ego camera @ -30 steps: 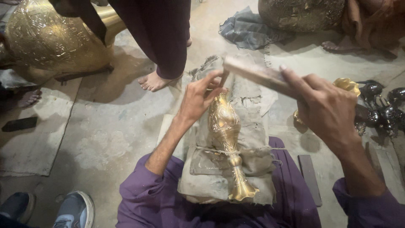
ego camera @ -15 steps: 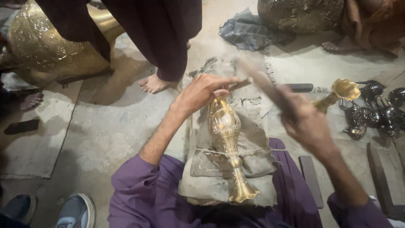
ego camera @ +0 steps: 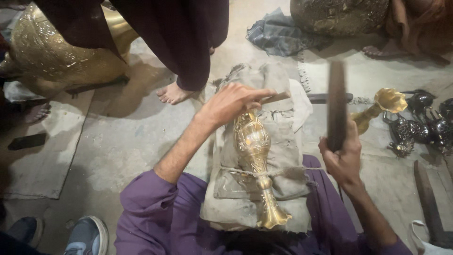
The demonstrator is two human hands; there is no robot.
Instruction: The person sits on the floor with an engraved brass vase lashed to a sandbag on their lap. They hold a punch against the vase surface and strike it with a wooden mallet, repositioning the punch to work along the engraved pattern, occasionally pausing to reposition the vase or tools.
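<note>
So the right hand (ego camera: 343,158) has swung its tool back up. Half a second ago the flat dark bar (ego camera: 336,106) was a blur coming down across the workpiece; now it stands nearly upright, raised well clear to the right of the piece, fingers wrapped tight round its lower end. Looks to me like one blow has landed and the bar is cocked back between strikes.

The left hand (ego camera: 233,103) hasn't really budged over the last second. Its fingers are pinched closed on a small punch or chisel-like tool (ego camera: 275,97), held just at the top end of the brass vase (ego camera: 255,156). Can't tell whether the tip is actually touching the metal, the fingers cover it.

The vase itself lies lengthwise on a grey padded cloth block (ego camera: 283,189) across the lap, flared foot pointing toward the person, a cord tied over its narrow stem just below the left fingers' reach. It sits where it did before, so the hits aren't shifting it.

Beyond the right fingers, on the floor, there's another brass flared piece (ego camera: 384,105) and a cluster of dark metal parts (ego camera: 424,125). Past the left fingers a bare foot (ego camera: 173,93) of someone standing, with a big brass vessel (ego camera: 52,56) further left.
</note>
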